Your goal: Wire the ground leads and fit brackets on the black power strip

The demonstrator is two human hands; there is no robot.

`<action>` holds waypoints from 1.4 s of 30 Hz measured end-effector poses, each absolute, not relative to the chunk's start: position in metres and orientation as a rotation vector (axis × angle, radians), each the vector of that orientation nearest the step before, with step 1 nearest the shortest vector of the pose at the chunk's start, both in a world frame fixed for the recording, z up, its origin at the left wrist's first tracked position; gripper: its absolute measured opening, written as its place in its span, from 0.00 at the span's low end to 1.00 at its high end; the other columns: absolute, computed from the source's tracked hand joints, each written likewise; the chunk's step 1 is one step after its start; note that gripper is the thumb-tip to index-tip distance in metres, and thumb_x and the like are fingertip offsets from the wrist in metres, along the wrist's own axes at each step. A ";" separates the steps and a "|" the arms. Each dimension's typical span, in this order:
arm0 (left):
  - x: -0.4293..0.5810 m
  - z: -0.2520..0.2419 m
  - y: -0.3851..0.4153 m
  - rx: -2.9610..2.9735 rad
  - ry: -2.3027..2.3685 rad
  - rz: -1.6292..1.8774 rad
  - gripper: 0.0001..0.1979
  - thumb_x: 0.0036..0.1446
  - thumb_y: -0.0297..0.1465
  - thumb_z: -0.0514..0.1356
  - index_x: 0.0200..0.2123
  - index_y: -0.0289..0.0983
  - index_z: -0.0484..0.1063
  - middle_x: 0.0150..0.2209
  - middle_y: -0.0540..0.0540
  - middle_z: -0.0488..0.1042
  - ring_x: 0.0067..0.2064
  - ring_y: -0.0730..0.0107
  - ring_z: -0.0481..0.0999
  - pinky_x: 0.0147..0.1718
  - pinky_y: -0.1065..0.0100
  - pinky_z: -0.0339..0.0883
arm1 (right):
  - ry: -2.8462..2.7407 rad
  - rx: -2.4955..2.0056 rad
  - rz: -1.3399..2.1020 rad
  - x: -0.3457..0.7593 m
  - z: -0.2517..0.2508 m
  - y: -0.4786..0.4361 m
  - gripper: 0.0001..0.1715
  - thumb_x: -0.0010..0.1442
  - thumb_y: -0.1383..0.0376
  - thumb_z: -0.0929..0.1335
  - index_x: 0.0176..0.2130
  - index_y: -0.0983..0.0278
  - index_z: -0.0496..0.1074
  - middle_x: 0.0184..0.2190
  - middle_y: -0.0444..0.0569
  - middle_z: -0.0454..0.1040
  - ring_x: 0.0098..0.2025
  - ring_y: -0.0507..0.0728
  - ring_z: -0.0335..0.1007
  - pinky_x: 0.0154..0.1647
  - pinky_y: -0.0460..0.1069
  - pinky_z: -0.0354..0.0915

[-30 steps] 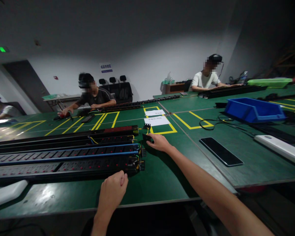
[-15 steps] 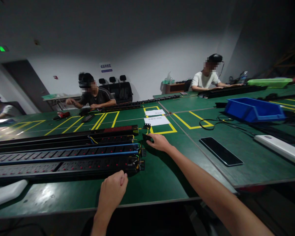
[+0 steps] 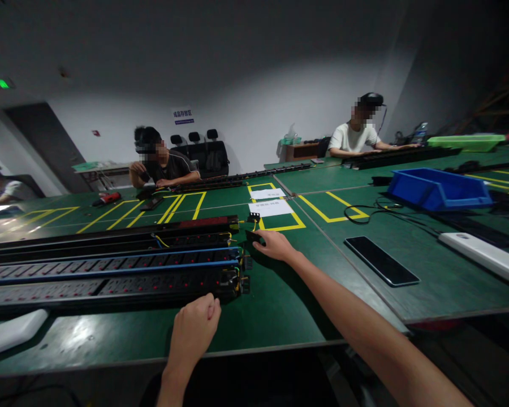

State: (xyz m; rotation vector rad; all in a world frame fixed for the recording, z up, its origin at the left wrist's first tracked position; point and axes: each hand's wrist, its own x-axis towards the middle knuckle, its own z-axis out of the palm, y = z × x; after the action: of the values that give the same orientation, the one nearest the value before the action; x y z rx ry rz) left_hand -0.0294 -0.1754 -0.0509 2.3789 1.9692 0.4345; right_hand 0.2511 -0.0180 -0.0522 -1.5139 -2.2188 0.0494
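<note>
Records small black part (image 3: 251,236) on green table (image 3: 280,308), just off the right-hand ends of long black power strips (image 3: 110,271). Pinched in fingertips of right hand (image 3: 275,246), arm outstretched. Left hand (image 3: 195,329) clenched in a fist, just beside nearest strip. Notes dark phone (image 3: 380,260) flat, well apart to the right; blue bin (image 3: 439,190) beyond.

A dark phone (image 3: 380,260) lies flat on the green desk (image 3: 280,308), near a long white block (image 3: 483,255), maybe a power bank. Behind them, a blue bin (image 3: 439,189) sits beside a looped black cable (image 3: 360,212). White sheets (image 3: 270,208) lie inside yellow tape lines. Across the desk sit a person in black (image 3: 172,167) and a person in white (image 3: 354,137).
</note>
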 end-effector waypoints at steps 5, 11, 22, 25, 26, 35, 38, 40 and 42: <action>-0.029 -0.051 -0.175 2.371 1.955 0.454 0.18 0.68 0.35 0.47 0.24 0.40 0.52 0.21 0.52 0.62 0.23 0.71 0.62 0.28 0.66 0.44 | -2.219 -1.502 0.047 0.252 -0.053 -0.018 0.21 0.66 0.56 0.66 0.55 0.61 0.73 0.45 0.54 0.80 0.44 0.62 0.77 0.37 0.49 0.64; -0.029 -0.051 -0.175 2.364 1.956 0.466 0.18 0.67 0.35 0.48 0.24 0.40 0.51 0.21 0.52 0.61 0.24 0.71 0.61 0.28 0.66 0.44 | -2.221 -1.493 0.051 0.252 -0.053 -0.018 0.22 0.66 0.56 0.66 0.55 0.62 0.73 0.46 0.54 0.80 0.44 0.62 0.77 0.37 0.50 0.63; -0.029 -0.051 -0.175 2.357 1.963 0.444 0.18 0.67 0.35 0.48 0.23 0.39 0.53 0.21 0.52 0.62 0.24 0.71 0.62 0.28 0.65 0.43 | -2.220 -1.515 0.061 0.251 -0.052 -0.019 0.20 0.66 0.57 0.66 0.54 0.61 0.73 0.45 0.53 0.80 0.44 0.61 0.76 0.37 0.48 0.63; -0.030 -0.051 -0.176 2.355 1.965 0.441 0.18 0.67 0.35 0.48 0.23 0.39 0.53 0.21 0.52 0.62 0.24 0.71 0.62 0.28 0.65 0.43 | -2.219 -1.519 0.056 0.251 -0.052 -0.019 0.20 0.66 0.56 0.66 0.54 0.62 0.73 0.45 0.53 0.80 0.44 0.61 0.77 0.38 0.49 0.63; -0.030 -0.051 -0.176 2.358 1.964 0.445 0.18 0.67 0.35 0.48 0.23 0.39 0.53 0.21 0.52 0.62 0.24 0.71 0.62 0.28 0.65 0.43 | -2.220 -1.517 0.055 0.251 -0.052 -0.019 0.20 0.66 0.56 0.66 0.54 0.62 0.73 0.45 0.53 0.80 0.44 0.61 0.77 0.38 0.49 0.63; -0.030 -0.052 -0.175 2.387 1.951 0.483 0.18 0.67 0.34 0.49 0.24 0.39 0.52 0.21 0.52 0.62 0.23 0.71 0.61 0.28 0.66 0.43 | -2.228 -1.509 0.062 0.251 -0.051 -0.020 0.20 0.67 0.57 0.66 0.55 0.62 0.73 0.47 0.54 0.80 0.45 0.62 0.77 0.38 0.50 0.63; -0.031 -0.053 -0.175 2.391 1.949 0.488 0.18 0.67 0.34 0.49 0.24 0.39 0.52 0.21 0.52 0.62 0.23 0.71 0.61 0.28 0.66 0.43 | -2.226 -1.505 0.064 0.251 -0.051 -0.020 0.20 0.67 0.57 0.66 0.54 0.62 0.73 0.46 0.54 0.80 0.44 0.62 0.77 0.37 0.49 0.63; -0.031 -0.054 -0.176 2.388 1.950 0.486 0.18 0.67 0.34 0.49 0.24 0.39 0.53 0.21 0.52 0.62 0.23 0.71 0.61 0.28 0.66 0.43 | -2.223 -1.497 0.062 0.251 -0.051 -0.020 0.20 0.67 0.57 0.66 0.55 0.62 0.73 0.46 0.54 0.80 0.44 0.62 0.77 0.37 0.49 0.63; -0.032 -0.055 -0.176 2.384 1.954 0.485 0.17 0.67 0.34 0.49 0.24 0.39 0.53 0.21 0.52 0.62 0.23 0.71 0.61 0.28 0.66 0.43 | -2.222 -1.494 0.064 0.251 -0.051 -0.020 0.21 0.67 0.57 0.65 0.55 0.62 0.73 0.46 0.54 0.80 0.45 0.63 0.77 0.37 0.50 0.64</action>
State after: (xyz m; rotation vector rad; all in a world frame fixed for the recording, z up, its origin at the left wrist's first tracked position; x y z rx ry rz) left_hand -0.0318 -0.1759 -0.0545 2.3839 1.9544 0.4853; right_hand 0.2511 -0.0203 -0.0508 -1.4944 -2.2225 0.0640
